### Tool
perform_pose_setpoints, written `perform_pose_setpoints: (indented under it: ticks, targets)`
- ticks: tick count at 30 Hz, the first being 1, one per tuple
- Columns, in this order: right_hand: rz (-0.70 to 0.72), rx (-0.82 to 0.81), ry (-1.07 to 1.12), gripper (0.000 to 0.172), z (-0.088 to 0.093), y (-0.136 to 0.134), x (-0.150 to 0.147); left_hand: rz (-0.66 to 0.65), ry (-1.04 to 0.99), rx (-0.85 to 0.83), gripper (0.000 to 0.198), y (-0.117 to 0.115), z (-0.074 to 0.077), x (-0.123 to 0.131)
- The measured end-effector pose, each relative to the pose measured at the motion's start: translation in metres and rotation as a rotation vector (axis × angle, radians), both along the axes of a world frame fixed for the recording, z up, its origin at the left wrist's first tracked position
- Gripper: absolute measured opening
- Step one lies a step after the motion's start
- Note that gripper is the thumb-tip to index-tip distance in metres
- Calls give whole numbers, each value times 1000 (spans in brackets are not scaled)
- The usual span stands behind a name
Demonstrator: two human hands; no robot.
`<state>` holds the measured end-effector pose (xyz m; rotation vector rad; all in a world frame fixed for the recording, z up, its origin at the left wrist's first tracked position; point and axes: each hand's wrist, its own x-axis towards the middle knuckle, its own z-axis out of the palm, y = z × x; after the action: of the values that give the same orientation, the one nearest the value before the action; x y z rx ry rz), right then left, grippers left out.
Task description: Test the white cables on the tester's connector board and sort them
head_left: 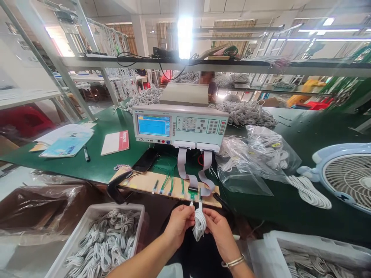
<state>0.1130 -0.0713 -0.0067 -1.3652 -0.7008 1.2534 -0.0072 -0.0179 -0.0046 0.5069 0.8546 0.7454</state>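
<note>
A coiled bundle of white cable point(199, 226) hangs between my two hands at the front edge of the bench. My left hand point(180, 223) is closed, its thumb and fingers pinching the bundle's left side near a white plug. On the other side, my right hand point(218, 228) pinches the bundle's right edge. The cable's two ends point up at small green circuit boards point(192, 195) on a wooden strip point(149, 186); whether they are fully seated I cannot tell. Grey ribbon cables point(182, 166) link the boards to a tester point(181, 125) with a lit blue screen.
White bins of coiled cables stand at lower left point(139, 210) and lower right point(274, 241). A black clamp point(114, 189) grips the strip's left end. Bagged cables point(266, 150) and a fan point(348, 173) occupy the right. A phone point(145, 160) lies before the tester; a person sits beyond.
</note>
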Motion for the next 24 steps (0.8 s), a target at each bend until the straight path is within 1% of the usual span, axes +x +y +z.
perform_pose_setpoints:
  ticks: [4, 7, 9, 10, 12, 14, 16, 19, 21, 24]
  targets:
    - [12, 15, 12, 30, 0, 1, -1, 30, 7, -4, 27, -2, -1, 3]
    - [10, 21, 37, 28, 2, 0, -4, 90, -61, 7, 26, -5, -4, 4]
    - [-2, 7, 44, 27, 3, 1, -6, 105, -94, 13, 25, -5, -6, 2]
    - [-8, -3, 43, 27, 3, 2, -7, 87, -96, 10, 25, -4, -6, 1]
    - [-20, -28, 34, 29, 3, 4, -8, 1, -91, -8, 26, 0, -5, -3]
    - [-12, -63, 28, 34, 1, 7, -9, -100, -84, -40, 32, 5, -3, -6]
    - [21, -91, 10, 40, -2, 12, -8, -154, -70, -52, 38, 9, 0, -7]
    - [73, -98, -53, 49, -11, 18, -6, -159, -33, -6, 43, 13, 1, -5]
    - [77, -92, -89, 54, -16, 22, -5, -146, -15, 49, 44, 15, 0, -2]
    - [53, -86, -123, 54, -21, 25, -6, -123, 10, 106, 45, 16, -2, 1]
